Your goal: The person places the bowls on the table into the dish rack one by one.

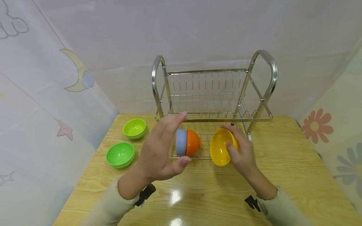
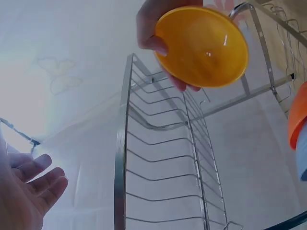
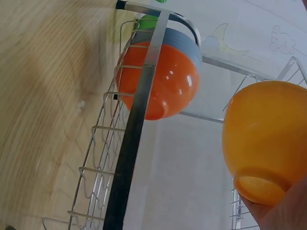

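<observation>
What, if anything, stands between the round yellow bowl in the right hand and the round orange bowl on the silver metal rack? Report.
Nothing visible stands between the yellow bowl and the orange bowl in the head view; in the right wrist view, a rack bar crosses before the latter.

On my head feed, pale walls stand behind and beside a wood-grain table; I see a crescent moon and pink star printed on the left, a red flower on the right, and white glare across the near tabletop
</observation>
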Demonstrator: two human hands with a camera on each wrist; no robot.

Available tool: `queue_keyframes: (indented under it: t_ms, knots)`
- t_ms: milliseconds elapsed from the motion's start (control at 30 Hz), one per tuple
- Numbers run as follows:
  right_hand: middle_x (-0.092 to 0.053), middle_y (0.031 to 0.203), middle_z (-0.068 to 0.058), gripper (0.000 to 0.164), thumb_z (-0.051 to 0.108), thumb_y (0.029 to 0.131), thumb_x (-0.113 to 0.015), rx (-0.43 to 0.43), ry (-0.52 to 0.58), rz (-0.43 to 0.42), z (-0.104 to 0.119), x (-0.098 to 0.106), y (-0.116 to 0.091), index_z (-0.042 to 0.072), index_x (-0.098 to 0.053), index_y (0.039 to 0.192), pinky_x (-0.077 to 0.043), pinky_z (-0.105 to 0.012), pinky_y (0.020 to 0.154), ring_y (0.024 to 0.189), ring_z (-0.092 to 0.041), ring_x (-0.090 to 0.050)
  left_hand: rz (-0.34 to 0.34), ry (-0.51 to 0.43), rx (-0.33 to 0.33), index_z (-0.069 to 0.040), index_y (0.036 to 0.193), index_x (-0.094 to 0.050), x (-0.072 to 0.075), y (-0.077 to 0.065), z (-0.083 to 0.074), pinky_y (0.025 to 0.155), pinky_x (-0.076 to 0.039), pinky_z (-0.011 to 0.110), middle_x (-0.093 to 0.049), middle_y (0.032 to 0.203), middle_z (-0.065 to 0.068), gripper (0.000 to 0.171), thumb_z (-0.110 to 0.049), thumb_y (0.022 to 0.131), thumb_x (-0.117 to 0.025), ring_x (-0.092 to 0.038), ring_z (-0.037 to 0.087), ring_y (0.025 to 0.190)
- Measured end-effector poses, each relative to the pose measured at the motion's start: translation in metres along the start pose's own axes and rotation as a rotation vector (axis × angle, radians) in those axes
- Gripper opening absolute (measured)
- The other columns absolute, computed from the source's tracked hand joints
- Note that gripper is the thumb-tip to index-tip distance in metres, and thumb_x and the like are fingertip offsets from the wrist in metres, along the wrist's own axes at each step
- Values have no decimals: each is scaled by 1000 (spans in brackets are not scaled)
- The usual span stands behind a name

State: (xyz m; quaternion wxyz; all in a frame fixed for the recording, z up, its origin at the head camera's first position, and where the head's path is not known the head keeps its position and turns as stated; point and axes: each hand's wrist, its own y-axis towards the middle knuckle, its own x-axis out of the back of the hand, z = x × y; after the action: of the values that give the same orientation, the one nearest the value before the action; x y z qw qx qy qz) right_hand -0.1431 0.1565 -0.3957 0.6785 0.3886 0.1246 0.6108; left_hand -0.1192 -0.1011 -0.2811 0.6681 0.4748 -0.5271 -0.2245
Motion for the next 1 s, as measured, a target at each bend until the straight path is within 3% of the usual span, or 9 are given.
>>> queue_keyframes:
  t_ms: [133, 267, 500, 667, 1000]
  knots:
    - [-65, 128, -16, 52, -5, 82, -54, -26, -33, 19, -8, -5, 2, 2, -64, 132, -50, -17, 78, 106, -27, -60, -44, 14, -8, 16, 130, -52, 9, 9, 7, 107, -47, 46, -59, 130, 26, 71, -48, 103, -39, -57, 38, 121]
    - [-64, 132, -15, 51, -1, 83, -54, -61, -50, 52, -18, -11, 4, 3, -63, 133, -50, -25, 80, 110, -28, -59, -60, 41, 13, 15, 132, -50, 12, 16, 19, 111, -43, 47, -59, 132, 26, 73, -50, 104, -37, -56, 39, 125]
    - [-63, 131, -14, 48, 2, 87, -56, -98, -85, 105, -33, -23, 7, 5, -62, 134, -53, -37, 77, 104, -28, -60, -45, 113, 82, 10, 134, -51, 15, 26, 52, 114, -37, 47, -57, 137, 24, 71, -53, 105, -34, -51, 38, 130]
    - [-60, 136, -16, 47, 3, 88, -58, -122, -83, 133, -44, -33, 6, 2, -60, 135, -56, -49, 80, 111, -34, -61, -37, 158, 145, 7, 133, -54, 14, 35, 78, 111, -38, 45, -56, 139, 21, 69, -53, 104, -34, -50, 36, 129]
    - [-59, 137, -17, 44, 11, 95, -56, -168, -129, 197, -57, -47, 9, 2, -58, 138, -54, -48, 76, 103, -32, -60, 28, 277, 274, 4, 135, -56, 12, 50, 116, 104, -39, 45, -55, 141, 17, 57, -40, 99, -43, -48, 34, 126]
